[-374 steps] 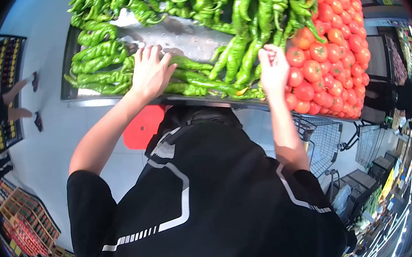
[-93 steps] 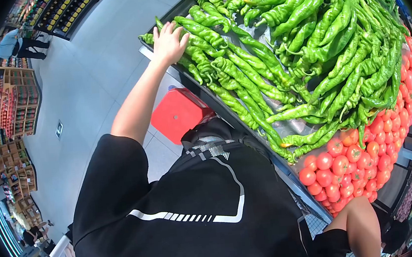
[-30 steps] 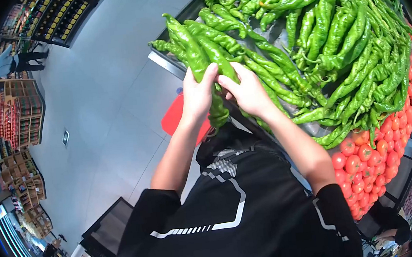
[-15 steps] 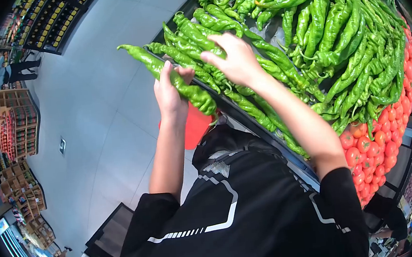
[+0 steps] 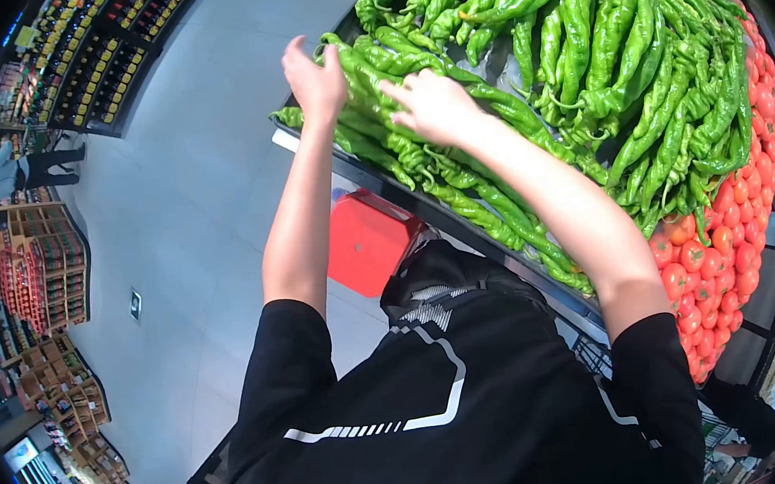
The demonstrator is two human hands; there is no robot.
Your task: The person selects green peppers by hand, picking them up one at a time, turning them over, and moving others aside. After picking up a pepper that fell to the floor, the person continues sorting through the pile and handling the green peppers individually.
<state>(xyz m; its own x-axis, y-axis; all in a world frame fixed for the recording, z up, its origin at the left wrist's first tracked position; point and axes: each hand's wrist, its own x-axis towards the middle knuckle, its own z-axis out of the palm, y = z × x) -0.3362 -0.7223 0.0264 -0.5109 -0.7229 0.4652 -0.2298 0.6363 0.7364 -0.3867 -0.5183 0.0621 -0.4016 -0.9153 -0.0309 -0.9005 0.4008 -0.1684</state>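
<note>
Long green peppers (image 5: 611, 43) lie heaped on a dark-edged display stand. At the near left corner of the heap is my left hand (image 5: 314, 79), its thumb and fingers apart, with no pepper held in it. My right hand (image 5: 435, 107) rests over the peppers just to the right, fingers spread and pointing left, touching or just above them. Between the two hands, several peppers (image 5: 363, 81) lie side by side along the stand's edge. The undersides of my right fingers are partly hidden.
Red tomatoes (image 5: 712, 267) are piled right of the peppers. A red stool-like object (image 5: 371, 244) stands on the floor under the stand's edge (image 5: 402, 194). Shelves with bottles (image 5: 99, 60) and stacked goods (image 5: 45, 275) line the left. A person (image 5: 26, 172) is at the far left.
The pepper that my left hand held has left it, and that hand has moved up to the heap's corner and opened. My right hand has shifted slightly right and down.
</note>
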